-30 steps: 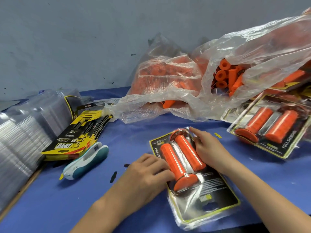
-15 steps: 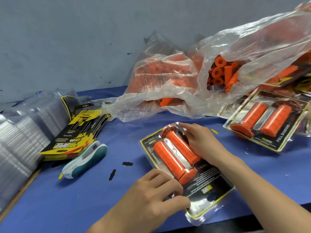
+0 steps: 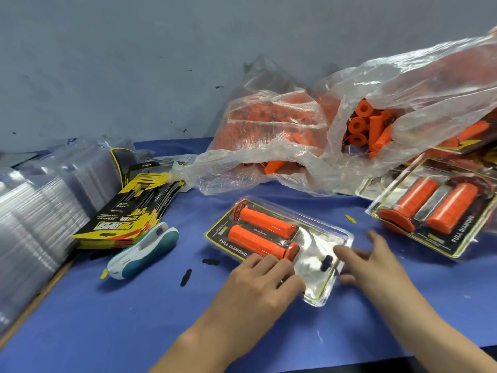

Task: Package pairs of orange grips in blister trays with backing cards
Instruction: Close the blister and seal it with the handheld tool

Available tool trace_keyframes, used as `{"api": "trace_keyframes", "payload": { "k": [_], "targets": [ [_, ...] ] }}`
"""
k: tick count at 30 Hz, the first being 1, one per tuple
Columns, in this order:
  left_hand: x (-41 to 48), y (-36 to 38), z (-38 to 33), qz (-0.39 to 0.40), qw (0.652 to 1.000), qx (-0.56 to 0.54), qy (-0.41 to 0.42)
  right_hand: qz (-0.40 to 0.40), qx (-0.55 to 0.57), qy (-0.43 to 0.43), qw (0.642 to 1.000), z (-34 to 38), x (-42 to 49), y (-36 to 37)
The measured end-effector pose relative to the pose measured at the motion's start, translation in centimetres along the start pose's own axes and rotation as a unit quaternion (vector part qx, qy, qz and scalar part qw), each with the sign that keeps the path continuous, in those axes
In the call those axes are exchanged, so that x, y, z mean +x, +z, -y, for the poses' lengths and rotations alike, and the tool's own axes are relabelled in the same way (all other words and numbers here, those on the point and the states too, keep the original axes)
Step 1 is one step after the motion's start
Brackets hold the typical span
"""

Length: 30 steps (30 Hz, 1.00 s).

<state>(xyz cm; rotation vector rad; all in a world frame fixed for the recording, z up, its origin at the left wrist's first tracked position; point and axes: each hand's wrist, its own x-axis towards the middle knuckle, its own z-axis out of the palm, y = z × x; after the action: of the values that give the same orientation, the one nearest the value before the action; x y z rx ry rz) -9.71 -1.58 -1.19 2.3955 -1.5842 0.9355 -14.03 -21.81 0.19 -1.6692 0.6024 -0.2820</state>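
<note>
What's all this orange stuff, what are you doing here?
A person is packing orange grips into a clear blister pack on a blue table. The left hand presses its near edge; the right hand touches its end. More loose grips sit in plastic bags behind, and a finished pack lies to the right.

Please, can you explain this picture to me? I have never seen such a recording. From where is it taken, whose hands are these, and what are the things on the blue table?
There is no machine: a person works with bare hands, and a camera on their head looks down at them. The left hand and the right hand rest on a clear blister pack holding two orange grips over a printed card. Neither hand lifts anything. Left of it lie a white and teal stapler, a stack of backing cards and empty clear trays. Behind are plastic bags of loose grips; at right is a finished pack.
</note>
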Motion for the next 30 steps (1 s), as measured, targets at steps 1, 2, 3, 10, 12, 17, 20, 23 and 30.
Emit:
{"api": "trace_keyframes", "payload": {
  "k": [1,2,3,10,12,17,20,23,30],
  "targets": [
    [0.1,0.1,-0.1,-0.002,1.0,0.002,-0.003,0.041,0.066,0.038,0.996,-0.1,-0.6,0.4],
    [0.2,0.2,-0.2,-0.005,1.0,0.004,-0.007,0.083,0.099,0.062,0.99,-0.2,-1.2,0.7],
    [0.3,0.3,-0.3,-0.008,1.0,0.005,-0.011,0.114,0.106,0.071,0.985,-0.2,-1.8,1.0],
    [-0.9,-1.7,4.1,-0.081,0.984,-0.01,-0.161,0.117,0.089,0.031,0.989,-0.2,-1.1,1.0],
    [-2.9,-2.8,7.9,-0.058,0.941,0.049,-0.33,0.123,0.094,0.023,0.988,-0.3,-0.9,1.1],
    [-7.7,-2.7,11.9,0.121,0.856,0.106,-0.492,0.133,0.103,0.013,0.986,-0.3,-0.5,1.2],
    [-8.1,-3.0,12.2,0.157,0.845,0.137,-0.493,0.141,0.104,0.007,0.984,-0.3,-0.4,1.1],
    [-8.0,-3.2,12.4,0.189,0.826,0.139,-0.512,0.149,0.104,-0.005,0.983,-0.3,-0.4,1.2],
    [-4.0,-6.7,9.2,0.045,0.671,-0.394,-0.626,0.155,0.115,-0.018,0.981,-0.3,-0.2,1.5]
  ]
}}
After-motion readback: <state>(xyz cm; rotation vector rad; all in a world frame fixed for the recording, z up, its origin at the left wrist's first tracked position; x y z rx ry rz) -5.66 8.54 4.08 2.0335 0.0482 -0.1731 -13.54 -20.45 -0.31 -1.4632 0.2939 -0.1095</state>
